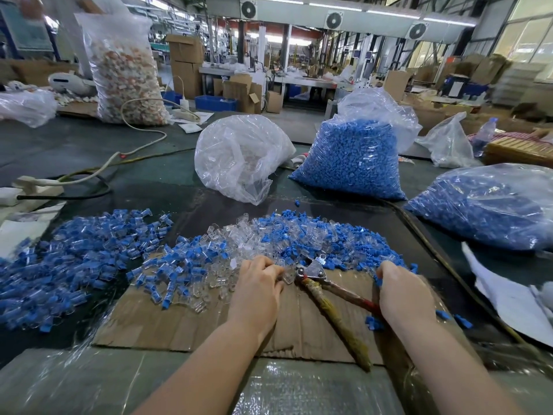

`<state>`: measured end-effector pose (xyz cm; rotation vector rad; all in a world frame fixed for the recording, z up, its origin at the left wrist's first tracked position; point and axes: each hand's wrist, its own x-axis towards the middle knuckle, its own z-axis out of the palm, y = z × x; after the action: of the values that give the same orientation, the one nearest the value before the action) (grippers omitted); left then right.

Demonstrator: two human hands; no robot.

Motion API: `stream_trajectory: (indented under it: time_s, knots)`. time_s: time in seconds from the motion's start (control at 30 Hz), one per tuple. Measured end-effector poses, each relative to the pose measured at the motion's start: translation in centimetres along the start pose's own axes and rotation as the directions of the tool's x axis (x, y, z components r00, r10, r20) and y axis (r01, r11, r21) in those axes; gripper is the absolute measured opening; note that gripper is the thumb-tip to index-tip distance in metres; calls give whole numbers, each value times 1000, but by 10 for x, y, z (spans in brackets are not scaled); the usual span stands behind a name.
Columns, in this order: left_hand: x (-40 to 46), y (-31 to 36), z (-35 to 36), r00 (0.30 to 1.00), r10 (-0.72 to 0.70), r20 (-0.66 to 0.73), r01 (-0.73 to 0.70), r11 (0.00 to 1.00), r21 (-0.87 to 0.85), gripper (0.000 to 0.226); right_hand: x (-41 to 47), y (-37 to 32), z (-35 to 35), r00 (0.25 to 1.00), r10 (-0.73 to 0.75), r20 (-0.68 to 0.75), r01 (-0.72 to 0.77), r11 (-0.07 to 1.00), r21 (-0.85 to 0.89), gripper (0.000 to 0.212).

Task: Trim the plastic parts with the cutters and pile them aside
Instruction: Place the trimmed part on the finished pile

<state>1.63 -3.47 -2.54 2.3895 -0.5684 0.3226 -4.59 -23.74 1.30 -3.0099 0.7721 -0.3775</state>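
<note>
A loose heap of blue and clear plastic parts [287, 235] lies across the back of a cardboard sheet [179, 322]. The cutters [312, 269] lie on the cardboard between my hands, jaws toward the heap, with one yellow-wrapped and one red handle pointing back at me. My left hand [257, 284] pinches a clear plastic part [286, 277] right beside the jaws. My right hand [402, 292] lies over the red handle, its fingers curled down on a blue part [378, 281] at the heap's edge. A second spread of blue-and-clear parts [74, 259] lies at the left.
Behind the heap stand a bag of clear parts [239, 157] and two bags of blue parts [353, 163] [490, 205]. A power strip with cables [33, 187] sits at the left. White sheets [505, 295] lie at the right. Wrinkled plastic film covers the near table edge.
</note>
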Motion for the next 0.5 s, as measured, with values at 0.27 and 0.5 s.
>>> stream_trajectory:
  time_s: [0.27, 0.5]
  knots:
    - [-2, 1, -3, 999, 0, -46, -3, 997, -77, 29, -12, -32, 6, 987, -125, -96, 152, 920, 361, 23]
    - [-5, 3, -7, 999, 17, -33, -21, 990, -140, 28, -38, -73, 17, 959, -176, -221, 270, 803, 531, 12]
